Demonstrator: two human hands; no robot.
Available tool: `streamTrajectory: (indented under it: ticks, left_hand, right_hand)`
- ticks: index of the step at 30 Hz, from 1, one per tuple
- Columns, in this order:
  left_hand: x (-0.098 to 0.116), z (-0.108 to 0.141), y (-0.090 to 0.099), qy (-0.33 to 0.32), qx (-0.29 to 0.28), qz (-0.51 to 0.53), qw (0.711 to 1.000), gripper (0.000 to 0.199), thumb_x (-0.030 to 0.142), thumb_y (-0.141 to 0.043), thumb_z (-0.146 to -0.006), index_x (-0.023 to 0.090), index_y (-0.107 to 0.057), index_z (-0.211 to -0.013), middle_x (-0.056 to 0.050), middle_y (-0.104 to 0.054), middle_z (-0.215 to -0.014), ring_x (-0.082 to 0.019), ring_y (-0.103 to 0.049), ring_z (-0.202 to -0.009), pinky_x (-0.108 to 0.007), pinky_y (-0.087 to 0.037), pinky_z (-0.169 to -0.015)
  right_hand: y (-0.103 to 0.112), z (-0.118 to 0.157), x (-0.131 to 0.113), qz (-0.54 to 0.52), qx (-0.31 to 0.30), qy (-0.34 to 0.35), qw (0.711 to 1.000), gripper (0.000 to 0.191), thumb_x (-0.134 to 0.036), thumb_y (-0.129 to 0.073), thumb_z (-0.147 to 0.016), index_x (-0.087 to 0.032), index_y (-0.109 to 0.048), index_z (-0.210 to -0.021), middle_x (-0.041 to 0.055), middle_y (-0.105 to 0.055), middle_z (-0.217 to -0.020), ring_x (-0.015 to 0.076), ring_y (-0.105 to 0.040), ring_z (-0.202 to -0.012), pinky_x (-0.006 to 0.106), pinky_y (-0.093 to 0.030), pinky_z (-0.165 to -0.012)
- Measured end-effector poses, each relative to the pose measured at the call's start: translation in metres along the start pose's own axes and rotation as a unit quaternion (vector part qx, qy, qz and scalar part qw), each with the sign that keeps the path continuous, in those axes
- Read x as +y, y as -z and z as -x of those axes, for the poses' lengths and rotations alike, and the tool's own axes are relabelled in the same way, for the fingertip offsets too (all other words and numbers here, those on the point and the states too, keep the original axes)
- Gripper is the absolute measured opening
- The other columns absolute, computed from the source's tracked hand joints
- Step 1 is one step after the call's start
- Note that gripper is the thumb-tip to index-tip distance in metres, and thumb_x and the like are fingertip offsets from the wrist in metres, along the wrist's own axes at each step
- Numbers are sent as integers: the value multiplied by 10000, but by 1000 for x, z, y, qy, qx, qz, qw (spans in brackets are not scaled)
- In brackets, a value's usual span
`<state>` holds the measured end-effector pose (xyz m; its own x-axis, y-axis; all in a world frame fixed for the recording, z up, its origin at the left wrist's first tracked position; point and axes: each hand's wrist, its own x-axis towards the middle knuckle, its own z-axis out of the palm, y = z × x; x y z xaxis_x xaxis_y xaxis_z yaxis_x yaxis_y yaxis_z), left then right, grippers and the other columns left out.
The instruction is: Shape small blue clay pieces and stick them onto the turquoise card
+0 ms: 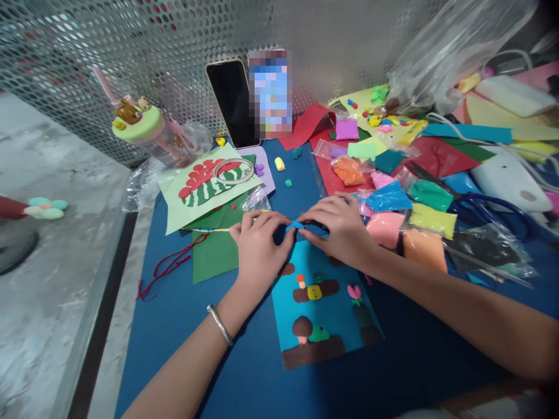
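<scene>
My left hand [264, 241] and my right hand [338, 227] meet over the top edge of a blue sheet [323, 314]. Between their thumbs and fingertips they pinch a small piece of blue modelling clay [296, 225] from both sides. Below them, the sheet carries flat clay shapes: brown strips, a yellow square [314, 292], a brown-capped mushroom [302, 327], a green lump [320, 333] and a pink tulip [354, 293]. My fingers hide the top of the sheet. A silver bangle [219, 325] circles my left wrist.
Clay packets [388, 196], blue-handled scissors [502, 212] and a white device [510, 177] crowd the right side. At left lie a watermelon-pattern paper card [209, 183], green paper [216, 259] and red cord [174, 256]. A cup [148, 137] and two phones [236, 105] stand against the perforated metal panel [174, 46].
</scene>
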<state>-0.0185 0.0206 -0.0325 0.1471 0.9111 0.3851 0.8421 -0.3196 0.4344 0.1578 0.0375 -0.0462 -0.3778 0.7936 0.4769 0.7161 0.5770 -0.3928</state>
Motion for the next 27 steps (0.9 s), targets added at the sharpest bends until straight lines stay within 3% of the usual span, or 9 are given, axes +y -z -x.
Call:
streamTrajectory:
  ticks: [4, 10, 17, 27]
  left_hand:
    - [8, -1, 4, 79, 7, 118, 990, 36, 272, -713, -763, 256, -693, -789, 13, -725, -819, -216, -595, -834, -426, -360, -822]
    - [15, 1, 4, 163, 18, 313, 935, 103, 302, -722, -749, 233, -715, -825, -14, -713, -784, -171, -611, -742, -326, -487, -696]
    - [15, -2, 2, 217, -9, 393, 893, 119, 309, -736, -727, 217, -723, -802, -17, -722, -768, -159, -635, -729, -293, -516, -681]
    - [15, 0, 0, 241, -4, 435, 868, 126, 341, -727, -734, 220, -723, -767, -16, -726, -761, -157, -642, -714, -283, -522, -656]
  right_hand:
    - [12, -3, -5, -20, 19, 12, 1000, 104, -301, -586, -873, -230, -657, -903, 9, -730, -909, 186, -626, -911, 399, -301, -979]
    - [22, -6, -11, -34, 26, 0, 999, 118, -338, -594, -866, -238, -656, -876, 19, -733, -912, 205, -648, -927, 405, -332, -983]
    - [22, -7, -14, -53, 38, -7, 998, 83, -305, -627, -840, -230, -654, -862, 12, -742, -870, 188, -676, -833, 389, -395, -975]
    - [21, -8, -14, -77, 59, 2, 995, 77, -295, -630, -841, -232, -663, -870, 16, -745, -862, 180, -677, -811, 382, -439, -935]
